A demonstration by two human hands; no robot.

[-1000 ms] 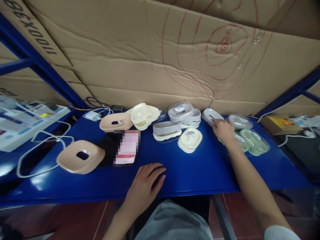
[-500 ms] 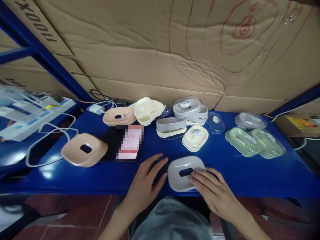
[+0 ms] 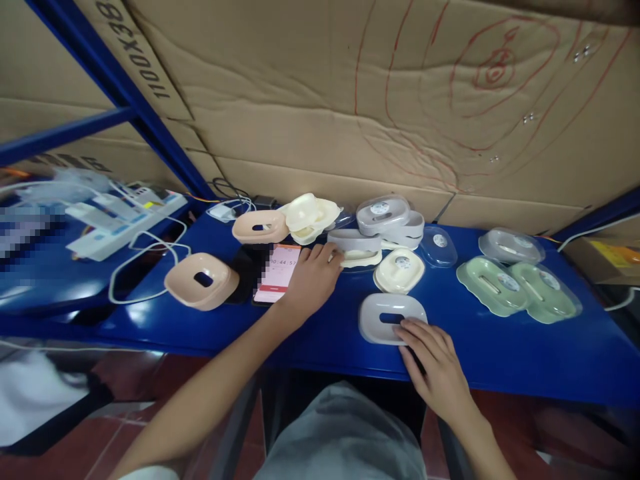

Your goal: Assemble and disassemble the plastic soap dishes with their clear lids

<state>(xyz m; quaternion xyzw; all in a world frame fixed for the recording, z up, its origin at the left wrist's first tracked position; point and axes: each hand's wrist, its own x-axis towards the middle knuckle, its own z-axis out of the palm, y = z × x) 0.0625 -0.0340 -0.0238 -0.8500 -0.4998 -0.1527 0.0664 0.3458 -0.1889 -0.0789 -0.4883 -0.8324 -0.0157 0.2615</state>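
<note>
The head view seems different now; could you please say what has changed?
The right hand drew the loose grey dish from the back towards the front and still touches it. The left hand reached forward to the grey-topped stack. The green dishes stayed put.

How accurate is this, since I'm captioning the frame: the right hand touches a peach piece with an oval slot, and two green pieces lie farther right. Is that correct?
Not quite: the piece that the right hand touches is pale gray, not peach, as the head view shows. It does have an oval slot, and two green pieces do lie farther right.
</note>
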